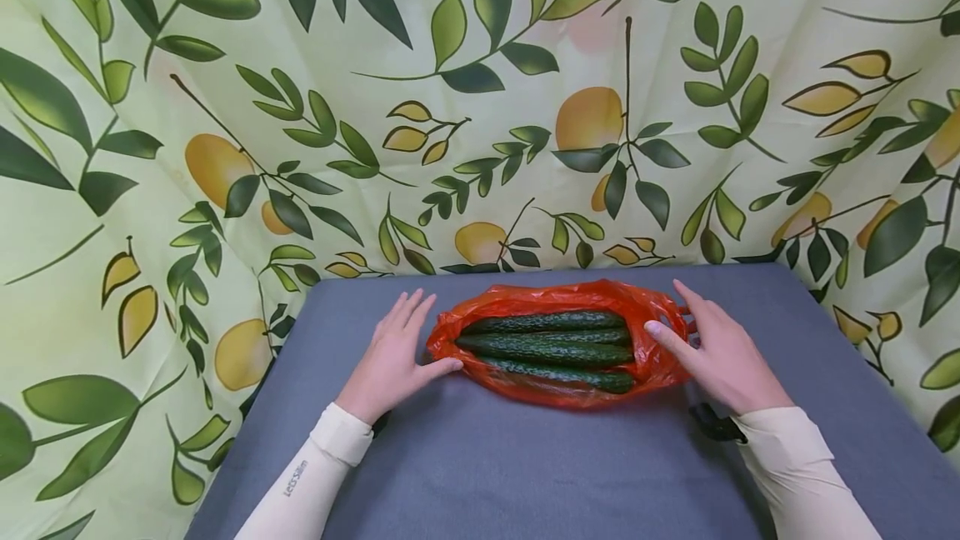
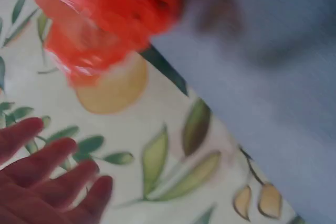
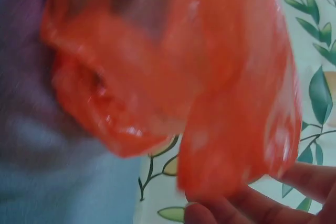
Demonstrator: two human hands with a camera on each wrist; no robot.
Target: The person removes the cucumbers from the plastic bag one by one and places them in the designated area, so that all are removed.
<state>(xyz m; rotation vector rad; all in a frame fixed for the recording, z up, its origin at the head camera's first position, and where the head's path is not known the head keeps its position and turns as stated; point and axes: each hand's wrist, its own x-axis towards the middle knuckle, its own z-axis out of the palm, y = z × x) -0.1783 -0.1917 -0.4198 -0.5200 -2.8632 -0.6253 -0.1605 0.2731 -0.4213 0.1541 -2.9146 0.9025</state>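
An open red plastic bag (image 1: 555,396) lies across the table with several dark green cucumbers (image 1: 551,348) side by side in its mouth. At its left end is my left hand (image 1: 393,357), fingers straight and thumb pointing at the bag's edge; whether the thumb touches it, I cannot tell. Straight fingers also show in the left wrist view, apart from the crumpled bag (image 2: 115,19). My right hand (image 1: 727,357) is at the other end, thumb extended over the plastic. In the right wrist view, its fingers lie against the hanging edge of the bag (image 3: 231,119).
The bag lies on a table (image 1: 480,473) covered in grey-blue cloth. Behind it and at both sides hangs a pale curtain (image 1: 517,182) printed with leaves and yellow fruit. A dark strap (image 1: 716,423) sits at the right wrist.
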